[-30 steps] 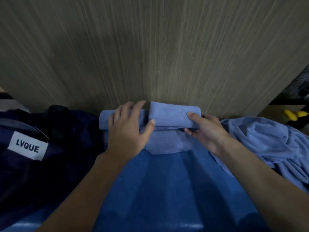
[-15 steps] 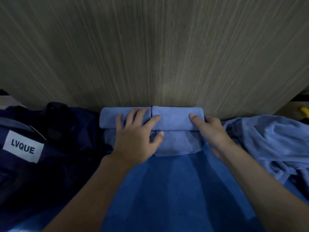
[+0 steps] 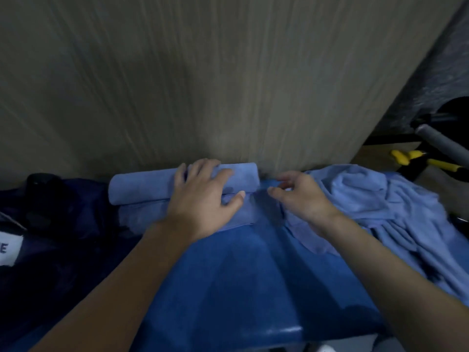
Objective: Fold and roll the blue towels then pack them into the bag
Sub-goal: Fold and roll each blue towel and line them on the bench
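Note:
A light blue towel (image 3: 142, 185), rolled most of the way, lies on the blue surface (image 3: 243, 275) against the wooden panel. A short flat tail of it sticks out toward me. My left hand (image 3: 203, 199) rests on the middle of the roll, fingers spread over its top and thumb against its near side. My right hand (image 3: 299, 196) hovers just right of the roll's end with fingers loosely curled, holding nothing. A heap of unfolded light blue towels (image 3: 380, 207) lies at the right. The dark navy bag (image 3: 50, 224) with a white label sits at the left.
The wooden panel (image 3: 203, 85) stands upright directly behind the roll. At the far right, past the panel's edge, are a grey padded bar (image 3: 441, 143) and yellow-handled tools (image 3: 406, 156). The blue surface's front edge runs near the frame's bottom.
My right hand has come off the roll's right end and now hovers beside it. My left hand has slid forward onto the roll's top. The view has shifted left.

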